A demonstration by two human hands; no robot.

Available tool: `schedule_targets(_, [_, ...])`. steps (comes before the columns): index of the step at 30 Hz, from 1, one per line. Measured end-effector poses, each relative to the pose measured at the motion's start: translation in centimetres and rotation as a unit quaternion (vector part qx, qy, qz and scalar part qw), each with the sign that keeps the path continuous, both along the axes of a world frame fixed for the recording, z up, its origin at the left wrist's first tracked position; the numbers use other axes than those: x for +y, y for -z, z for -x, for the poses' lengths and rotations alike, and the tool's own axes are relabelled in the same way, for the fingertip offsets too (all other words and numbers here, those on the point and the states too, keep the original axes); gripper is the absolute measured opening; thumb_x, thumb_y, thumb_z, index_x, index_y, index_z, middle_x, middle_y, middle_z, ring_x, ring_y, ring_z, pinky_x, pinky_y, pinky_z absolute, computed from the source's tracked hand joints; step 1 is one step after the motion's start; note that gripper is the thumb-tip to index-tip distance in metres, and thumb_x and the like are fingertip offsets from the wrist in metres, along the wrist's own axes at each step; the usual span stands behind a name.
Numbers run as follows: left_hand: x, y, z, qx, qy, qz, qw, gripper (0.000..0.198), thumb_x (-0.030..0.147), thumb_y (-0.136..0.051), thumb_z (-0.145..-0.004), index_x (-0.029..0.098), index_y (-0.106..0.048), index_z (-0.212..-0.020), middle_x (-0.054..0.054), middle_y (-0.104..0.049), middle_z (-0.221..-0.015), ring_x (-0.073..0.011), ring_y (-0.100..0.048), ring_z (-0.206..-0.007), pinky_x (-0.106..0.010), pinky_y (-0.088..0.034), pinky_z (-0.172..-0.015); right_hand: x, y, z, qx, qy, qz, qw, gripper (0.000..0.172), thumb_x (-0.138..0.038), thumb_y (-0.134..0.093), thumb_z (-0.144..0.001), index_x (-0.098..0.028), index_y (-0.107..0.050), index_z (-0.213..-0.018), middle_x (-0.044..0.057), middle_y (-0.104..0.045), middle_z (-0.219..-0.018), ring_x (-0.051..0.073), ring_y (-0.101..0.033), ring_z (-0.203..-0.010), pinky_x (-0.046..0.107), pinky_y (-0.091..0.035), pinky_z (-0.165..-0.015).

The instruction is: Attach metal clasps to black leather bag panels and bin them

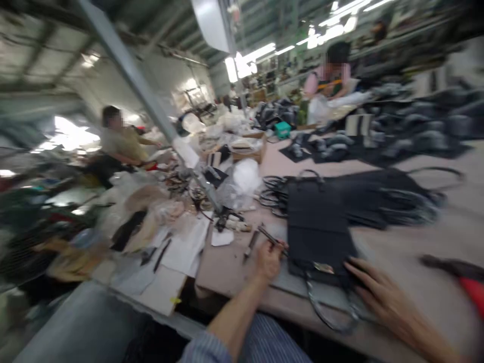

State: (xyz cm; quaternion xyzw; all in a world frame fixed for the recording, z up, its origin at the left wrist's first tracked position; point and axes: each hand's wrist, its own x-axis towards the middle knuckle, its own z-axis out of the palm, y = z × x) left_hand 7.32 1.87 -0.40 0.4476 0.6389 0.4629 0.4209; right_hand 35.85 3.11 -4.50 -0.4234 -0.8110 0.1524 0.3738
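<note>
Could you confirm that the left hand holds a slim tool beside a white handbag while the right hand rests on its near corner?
Not quite: the handbag is black, not white, as the head view shows. The rest stands: the left hand holds a slim tool beside it, and the right hand rests on its near corner.

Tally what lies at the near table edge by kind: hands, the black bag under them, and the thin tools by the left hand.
Hands: 2, the left hand and the right hand
Black bag: 1, flat under the right hand
Thin tools: 2, the held tool in the left hand, the loose tool on the table beside it
Total: 5
</note>
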Motion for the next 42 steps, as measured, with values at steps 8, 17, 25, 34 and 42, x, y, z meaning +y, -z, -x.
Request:
schedule_targets(8, [0.5, -0.8, -2.6, 0.007, 0.142, -0.169, 0.975, 0.018, 0.033, -0.068, -0.086, 0.018, -0.072, -0.095, -0.009, -0.077, -0.108, -0.0244, -0.072, -0.106, -0.044, -0.056, -0.101, -2.1, 2.4, -3.1, 0.063, 0.052, 0.128, 0.988, 0.048, -0.039, -0.057, -0.095, -0.019, -0.055, -0.138, 0.019, -0.046, -0.153, 0.034, -0.043, -0.143, 0.06, -0.037, -0.117])
schedule_targets(17, [1.8, -0.2, -7.7, 0.006, 0.189, -0.149, 0.971, 0.016, 0.028, -0.069, -0.084, 0.018, -0.072, -0.096, -0.009, -0.076, -0.113, -0.0231, -0.072, -0.107, -0.042, -0.059, -0.096, -2.8, 2.5, -2.5, 0.097, 0.062, 0.103, 0.988, 0.048, -0.032, -0.06, -0.092, -0.022, -0.057, -0.139, 0.016, -0.05, -0.151, 0.033, -0.047, -0.14, 0.059, -0.038, -0.116])
schedule_targets(25, [2.3, 0.8, -9.4, 0.019, 0.234, -0.147, 0.961, 0.013, 0.023, -0.07, -0.083, 0.018, -0.072, -0.095, -0.009, -0.076, -0.113, -0.0241, -0.071, -0.11, -0.046, -0.055, -0.104, -2.9, 1.8, -2.4, 0.111, 0.07, 0.101, 0.986, 0.04, -0.027, -0.062, -0.09, -0.023, -0.061, -0.13, 0.014, -0.053, -0.148, 0.031, -0.049, -0.138, 0.057, -0.04, -0.114])
schedule_targets(34, [2.2, 0.8, -9.4, 0.042, 0.252, -0.16, 0.954, 0.012, 0.024, -0.071, -0.085, 0.019, -0.072, -0.096, -0.008, -0.076, -0.114, -0.0246, -0.071, -0.11, -0.049, -0.055, -0.106, -2.8, 2.1, -2.6, 0.142, 0.063, 0.092, 0.984, 0.024, -0.023, -0.062, -0.09, -0.026, -0.067, -0.113, 0.01, -0.056, -0.144, 0.031, -0.05, -0.136, 0.057, -0.041, -0.112])
schedule_targets(42, [2.2, 0.8, -9.5, 0.061, 0.273, -0.16, 0.947, 0.011, 0.026, -0.07, -0.089, 0.021, -0.072, -0.099, -0.007, -0.075, -0.117, -0.0245, -0.071, -0.112, -0.051, -0.055, -0.107, -2.8, 2.1, -3.0, 0.122, 0.036, 0.086, 0.988, 0.022, -0.02, -0.057, -0.094, -0.029, -0.075, -0.104, 0.006, -0.057, -0.142, 0.03, -0.047, -0.137, 0.059, -0.037, -0.116])
